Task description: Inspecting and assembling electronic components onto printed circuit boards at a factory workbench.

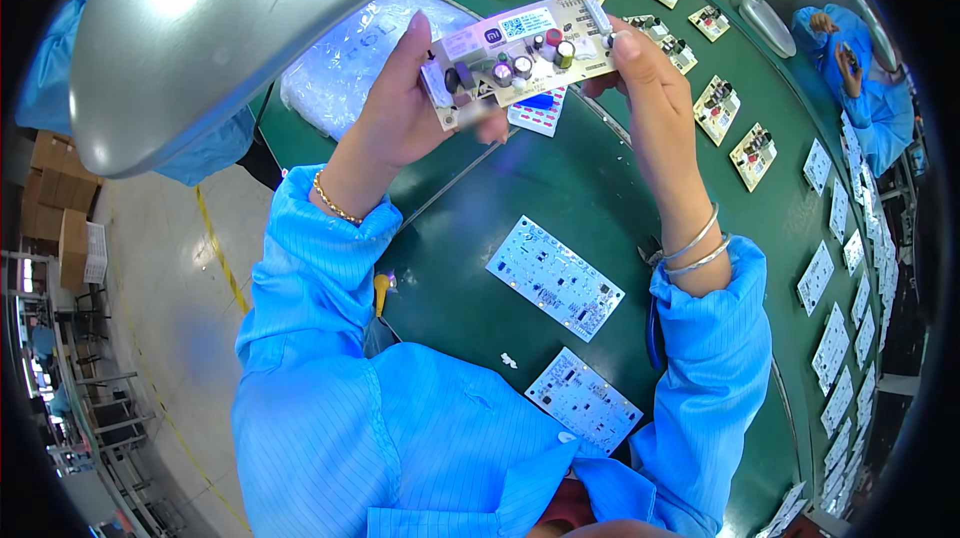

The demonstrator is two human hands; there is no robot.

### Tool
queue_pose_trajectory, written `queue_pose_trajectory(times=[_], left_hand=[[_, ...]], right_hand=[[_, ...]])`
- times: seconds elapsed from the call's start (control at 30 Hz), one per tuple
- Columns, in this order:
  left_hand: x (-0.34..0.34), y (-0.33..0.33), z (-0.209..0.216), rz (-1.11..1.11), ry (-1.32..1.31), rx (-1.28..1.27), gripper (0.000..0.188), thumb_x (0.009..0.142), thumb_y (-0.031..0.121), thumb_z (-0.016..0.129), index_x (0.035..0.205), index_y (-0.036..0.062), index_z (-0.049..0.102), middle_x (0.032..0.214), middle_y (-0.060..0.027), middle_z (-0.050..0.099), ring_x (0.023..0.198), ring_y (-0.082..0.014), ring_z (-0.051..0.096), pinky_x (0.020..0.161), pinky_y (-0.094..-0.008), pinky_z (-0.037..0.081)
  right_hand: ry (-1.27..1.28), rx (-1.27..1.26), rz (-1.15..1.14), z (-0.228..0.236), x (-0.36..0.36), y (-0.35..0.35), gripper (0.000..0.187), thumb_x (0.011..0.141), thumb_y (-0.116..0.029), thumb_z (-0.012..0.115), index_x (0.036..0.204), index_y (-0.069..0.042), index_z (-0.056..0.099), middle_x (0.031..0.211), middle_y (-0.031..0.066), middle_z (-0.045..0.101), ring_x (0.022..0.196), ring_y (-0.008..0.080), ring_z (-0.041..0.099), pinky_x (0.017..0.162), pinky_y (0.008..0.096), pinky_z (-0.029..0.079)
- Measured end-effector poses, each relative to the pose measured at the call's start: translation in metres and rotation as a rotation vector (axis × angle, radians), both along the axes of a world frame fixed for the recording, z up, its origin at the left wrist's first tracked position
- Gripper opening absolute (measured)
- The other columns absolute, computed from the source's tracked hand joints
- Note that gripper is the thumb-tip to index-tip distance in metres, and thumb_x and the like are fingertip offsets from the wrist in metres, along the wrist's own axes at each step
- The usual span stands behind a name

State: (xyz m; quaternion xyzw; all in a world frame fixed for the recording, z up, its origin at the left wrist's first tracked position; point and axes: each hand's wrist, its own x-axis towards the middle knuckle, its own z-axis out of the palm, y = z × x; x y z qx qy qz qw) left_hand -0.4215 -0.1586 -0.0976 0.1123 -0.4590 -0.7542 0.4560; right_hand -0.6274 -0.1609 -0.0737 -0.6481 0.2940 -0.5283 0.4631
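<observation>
Between my two hands a cream circuit board (588, 66) with capacitors and a white label is held up, component side showing, above the green table (450, 238). My left hand (405, 103) grips its left end, thumb at the upper edge and fingertips beneath. At the other end, my right hand (645, 78) pinches the board's right corner by a white connector. Below, on the table, lie a white circuit board (556, 278) and a second white circuit board (584, 399) nearer to me. Partly hidden behind the held board is a white card with red marks (540, 120).
A large grey lamp head (230, 28) hangs at upper left, beside a clear plastic bag (350, 58). Several populated boards (716, 110) stand in rows at the far right; white boards (816, 278) line the right side. Another person (870, 78) sits at far right.
</observation>
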Motion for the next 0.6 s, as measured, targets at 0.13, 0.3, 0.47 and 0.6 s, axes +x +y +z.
queue_pose_trajectory(times=[0.13,0.3,0.47,0.6], left_hand=[[0.004,0.007,0.001,0.222,-0.182,-0.175,0.075,0.085,0.057,0.019,0.113,-0.0073,0.044,0.080,-0.0179,0.060,0.068,-0.0225,0.058,0.065,-0.0310,0.047],[-0.015,0.028,-0.004,0.892,-0.712,-0.524,0.061,0.089,0.046,0.029,0.101,-0.0092,0.052,0.076,-0.0126,0.059,0.067,-0.0119,0.052,0.063,-0.0232,0.042],[-0.013,0.031,-0.008,0.742,-0.712,-0.447,0.051,0.091,0.038,0.030,0.094,-0.0053,0.057,0.067,-0.0099,0.056,0.063,-0.0105,0.048,0.057,-0.0247,0.040],[-0.016,0.033,-0.006,0.711,-0.690,-0.439,0.051,0.091,0.037,0.030,0.092,-0.0057,0.057,0.065,-0.0094,0.056,0.061,-0.0102,0.048,0.055,-0.0250,0.039]], right_hand=[[-0.011,-0.162,-0.062,-0.001,0.002,-0.001,0.040,0.086,-0.027,0.047,0.116,0.000,0.045,0.098,0.0074,0.053,0.083,0.0108,0.050,0.074,0.0233,0.042],[0.188,-0.243,-0.130,0.001,0.000,0.003,0.052,0.078,-0.027,0.056,0.120,0.000,0.039,0.107,0.0148,0.049,0.095,0.0217,0.051,0.082,0.0296,0.041],[0.356,-0.314,-0.200,0.002,0.000,0.005,0.055,0.071,-0.026,0.060,0.116,0.000,0.041,0.107,0.0200,0.048,0.098,0.0300,0.050,0.084,0.0345,0.040],[0.477,-0.345,-0.245,0.008,-0.002,0.010,0.052,0.070,-0.025,0.059,0.112,0.000,0.043,0.105,0.0183,0.049,0.095,0.0295,0.051,0.081,0.0343,0.042]])
